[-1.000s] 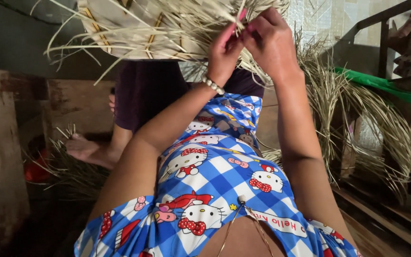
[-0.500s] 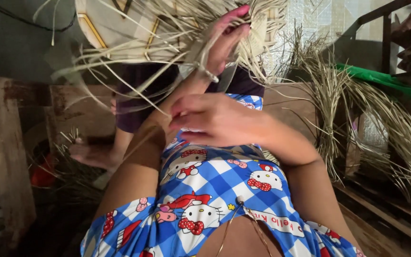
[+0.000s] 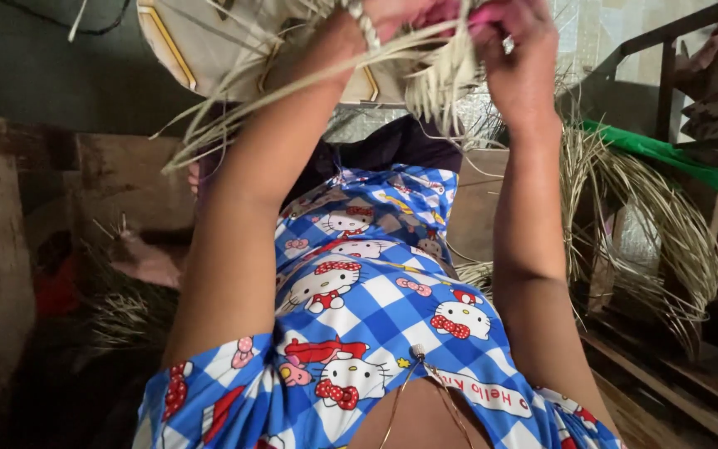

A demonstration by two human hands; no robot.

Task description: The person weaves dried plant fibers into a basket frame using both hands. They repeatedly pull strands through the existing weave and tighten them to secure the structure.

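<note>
Both hands raised at a pale woven straw piece [image 3: 234,50].
Right hand [image 3: 518,46] pinches loose dry strands [image 3: 438,79] beside it; left hand's [image 3: 388,12] grip is cropped, so cannot tell.

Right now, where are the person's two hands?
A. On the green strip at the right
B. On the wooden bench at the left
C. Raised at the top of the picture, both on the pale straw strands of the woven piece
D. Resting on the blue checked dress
C: the left hand and the right hand are both up at the loose straw strands of the woven piece, well above the blue checked dress.
</note>
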